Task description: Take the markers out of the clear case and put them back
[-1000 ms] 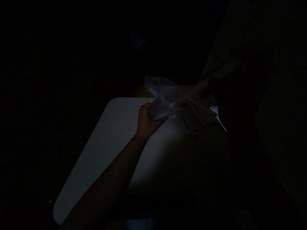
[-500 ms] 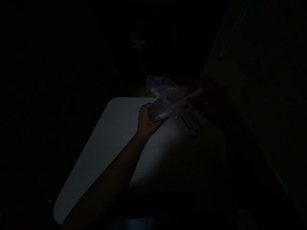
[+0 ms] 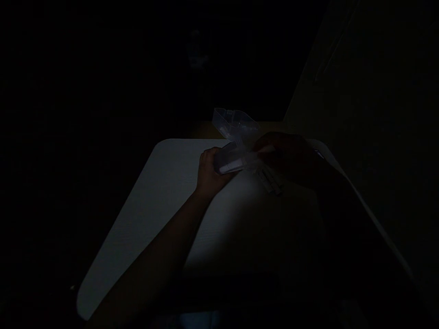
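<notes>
The scene is very dark. My left hand (image 3: 207, 172) is wrapped round a clear plastic case (image 3: 226, 156), tilted above the white table. Its hinged lid (image 3: 233, 124) stands up, away from the body. A whitish stick-like piece (image 3: 232, 165) shows through the case wall. At the mouth of the case is my right hand (image 3: 288, 153), in deep shadow, its fingers closed on a white pen-shaped stick (image 3: 268, 149). How far that stick reaches into the case is unclear. Several similar sticks (image 3: 269, 181) lie on the table below the case.
The white table (image 3: 151, 196) has rounded corners; its right half is in shadow. A small thin object (image 3: 318, 153) lies near the far right corner, partly behind my right arm. Beyond the table is a pale wall or panel (image 3: 343, 100) on the right.
My right hand has come down and to the left, bringing the white stick to the mouth of the case. My left hand and the case have barely shifted.
</notes>
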Available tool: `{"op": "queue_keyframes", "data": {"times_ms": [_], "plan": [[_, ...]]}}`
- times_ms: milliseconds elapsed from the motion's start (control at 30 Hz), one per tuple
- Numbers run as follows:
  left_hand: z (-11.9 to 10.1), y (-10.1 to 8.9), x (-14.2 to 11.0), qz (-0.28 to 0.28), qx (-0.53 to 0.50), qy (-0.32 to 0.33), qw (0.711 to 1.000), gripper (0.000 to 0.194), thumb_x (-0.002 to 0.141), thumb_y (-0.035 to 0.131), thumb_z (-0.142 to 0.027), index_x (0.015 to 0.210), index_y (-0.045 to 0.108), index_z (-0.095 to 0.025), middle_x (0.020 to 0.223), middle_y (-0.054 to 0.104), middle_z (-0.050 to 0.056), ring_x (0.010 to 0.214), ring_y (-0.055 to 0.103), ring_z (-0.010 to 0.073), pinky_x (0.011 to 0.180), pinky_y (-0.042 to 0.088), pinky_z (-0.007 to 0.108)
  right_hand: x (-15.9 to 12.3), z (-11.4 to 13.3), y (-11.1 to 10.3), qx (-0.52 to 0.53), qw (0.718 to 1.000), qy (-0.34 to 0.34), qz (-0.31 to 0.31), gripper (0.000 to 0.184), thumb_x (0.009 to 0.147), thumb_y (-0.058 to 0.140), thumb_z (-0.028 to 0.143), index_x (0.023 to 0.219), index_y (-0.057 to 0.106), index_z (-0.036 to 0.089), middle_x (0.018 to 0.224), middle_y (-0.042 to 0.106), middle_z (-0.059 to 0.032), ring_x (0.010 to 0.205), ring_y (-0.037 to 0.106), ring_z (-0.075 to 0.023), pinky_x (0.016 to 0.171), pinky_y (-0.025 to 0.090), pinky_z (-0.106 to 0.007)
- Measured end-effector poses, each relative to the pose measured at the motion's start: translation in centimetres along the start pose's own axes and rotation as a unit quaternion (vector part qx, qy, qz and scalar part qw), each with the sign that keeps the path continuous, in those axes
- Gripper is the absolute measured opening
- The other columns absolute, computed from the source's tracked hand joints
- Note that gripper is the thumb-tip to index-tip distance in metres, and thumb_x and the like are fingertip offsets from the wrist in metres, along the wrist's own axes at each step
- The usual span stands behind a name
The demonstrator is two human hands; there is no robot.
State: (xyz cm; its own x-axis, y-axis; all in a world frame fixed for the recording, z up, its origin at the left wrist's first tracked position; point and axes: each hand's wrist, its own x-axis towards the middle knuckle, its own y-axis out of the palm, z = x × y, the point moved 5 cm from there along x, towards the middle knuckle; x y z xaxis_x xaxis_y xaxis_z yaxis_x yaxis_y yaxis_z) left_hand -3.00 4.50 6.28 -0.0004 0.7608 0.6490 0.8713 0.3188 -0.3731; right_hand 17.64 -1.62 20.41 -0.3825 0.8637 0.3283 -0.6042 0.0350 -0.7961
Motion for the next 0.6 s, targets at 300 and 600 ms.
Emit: {"op": "queue_keyframes", "data": {"times_ms": [300,600], "plan": [[-0.2,0.3,0.2,0.004,0.038,0.047,0.998,0.077,0.062,0.097,-0.037,0.125,0.055,-0.026,0.123,0.068,0.007,0.118,0.067,0.0327,0.103,0.056,0.052,0.1,-0.5,0.7,-0.03,0.999,-0.015,0.025,0.035,0.096,0.054,0.028,0.117,0.08,0.018,0.11,0.078,-0.007,0.093,0.071,-0.0174,0.081,0.051,-0.026],[-0.3,0.3,0.4,0.02,0.04,0.052,0.998,0.073,0.064,0.097,-0.035,0.124,0.056,-0.028,0.122,0.068,0.008,0.116,0.066,0.0339,0.104,0.055,0.056,-0.2,0.1,1.1,-0.116,0.99,-0.029,0.076,0.032,0.103,0.048,0.028,0.102,0.078,0.015,0.103,0.077,-0.0075,0.09,0.067,-0.0167,0.081,0.042,-0.028]]}}
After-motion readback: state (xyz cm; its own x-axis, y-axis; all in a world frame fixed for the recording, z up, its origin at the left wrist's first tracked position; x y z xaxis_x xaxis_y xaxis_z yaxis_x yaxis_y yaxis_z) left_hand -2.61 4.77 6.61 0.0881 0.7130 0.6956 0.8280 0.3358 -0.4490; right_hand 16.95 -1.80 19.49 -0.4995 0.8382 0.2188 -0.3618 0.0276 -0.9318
